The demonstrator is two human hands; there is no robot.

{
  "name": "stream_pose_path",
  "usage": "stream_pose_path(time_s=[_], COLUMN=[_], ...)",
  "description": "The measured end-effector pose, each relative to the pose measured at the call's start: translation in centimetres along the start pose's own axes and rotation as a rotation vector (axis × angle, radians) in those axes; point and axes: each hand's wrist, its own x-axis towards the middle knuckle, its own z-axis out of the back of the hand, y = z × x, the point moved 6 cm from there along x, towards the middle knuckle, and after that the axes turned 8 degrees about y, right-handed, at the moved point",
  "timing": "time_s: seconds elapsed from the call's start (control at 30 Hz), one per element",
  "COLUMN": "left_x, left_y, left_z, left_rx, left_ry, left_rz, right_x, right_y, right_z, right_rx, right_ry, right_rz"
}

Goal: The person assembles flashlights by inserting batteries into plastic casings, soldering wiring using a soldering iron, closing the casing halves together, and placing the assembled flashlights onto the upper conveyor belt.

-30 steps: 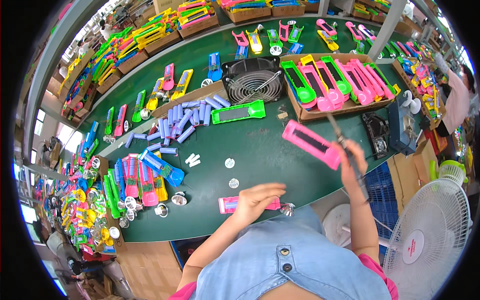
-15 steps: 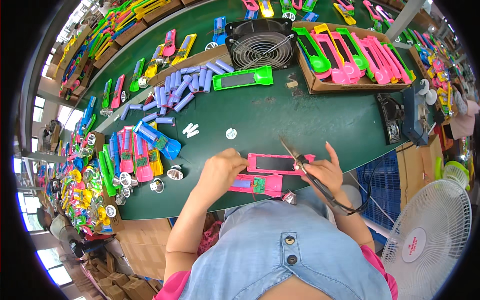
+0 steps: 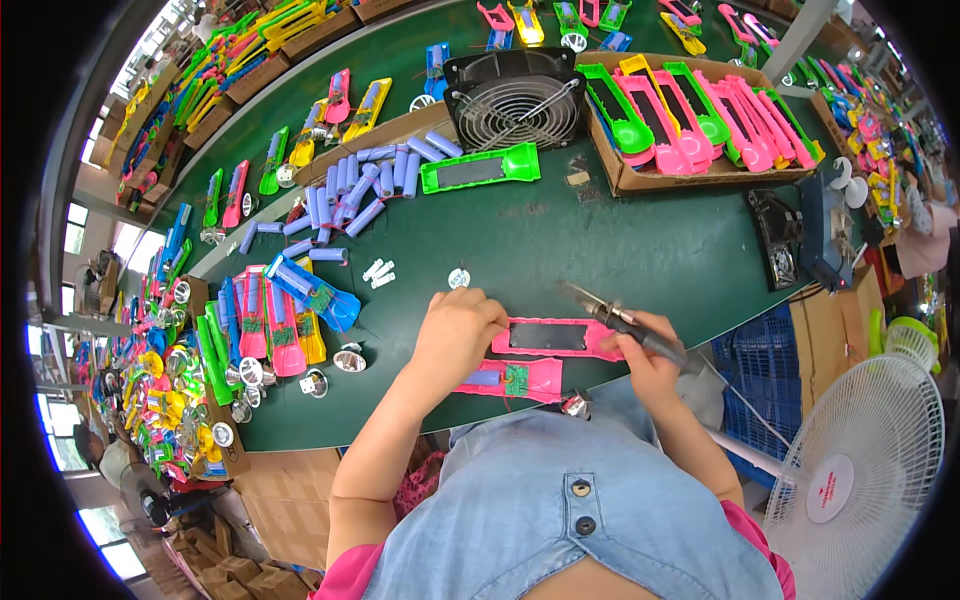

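My left hand (image 3: 452, 338) is closed on the left end of a pink plastic flashlight housing (image 3: 598, 343), a long open shell with a dark panel inside. In my right hand (image 3: 652, 358) is a soldering iron (image 3: 640, 334), its metal tip pointing up and left above the table; those fingers are also near the housing's right end. Just below lies a second pink housing (image 3: 543, 381) with a purple battery cell (image 3: 483, 378) and a green circuit board (image 3: 517, 379). A shiny reflector (image 3: 575, 405) sits beside it at the table edge.
Purple cells (image 3: 345, 190) lie heaped at back left, near a green housing (image 3: 480, 172). A black fan (image 3: 515, 105) stands behind. To its right, a cardboard box (image 3: 700, 181) holds several housings. Filled housings (image 3: 285, 345) and reflectors (image 3: 349, 358) are at left. A blue-grey device (image 3: 828, 235) stands right.
The fingers of my right hand have closed round the soldering iron's handle, which has swung higher and flatter. My left hand has shifted slightly, staying at the housing's left end.
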Motion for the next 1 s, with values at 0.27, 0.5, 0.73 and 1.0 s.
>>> stream_pose_path(time_s=[0.27, 0.5, 0.73, 1.0], left_x=[3.1, 8.2, 4.6, -2.9], left_y=[4.8, 11.6, 4.6, 0.7], left_z=[7.0, 2.2, 0.1, 3.8], left_rx=[-0.002, 0.476, 0.362, -0.212], left_ry=[-0.39, -0.445, -0.144, -0.16], left_rz=[0.072, -0.019, -0.127, 0.206], right_x=[1.6, 1.1, -0.5, 0.6], right_y=[0.5, 0.3, 0.3, 1.9], right_z=[-0.7, 7.0, 10.0, 0.1], right_rx=[-0.502, -0.626, -0.834, -0.533], right_ry=[0.282, 0.037, -0.122, 0.292], right_rz=[0.037, 0.103, 0.097, 0.355])
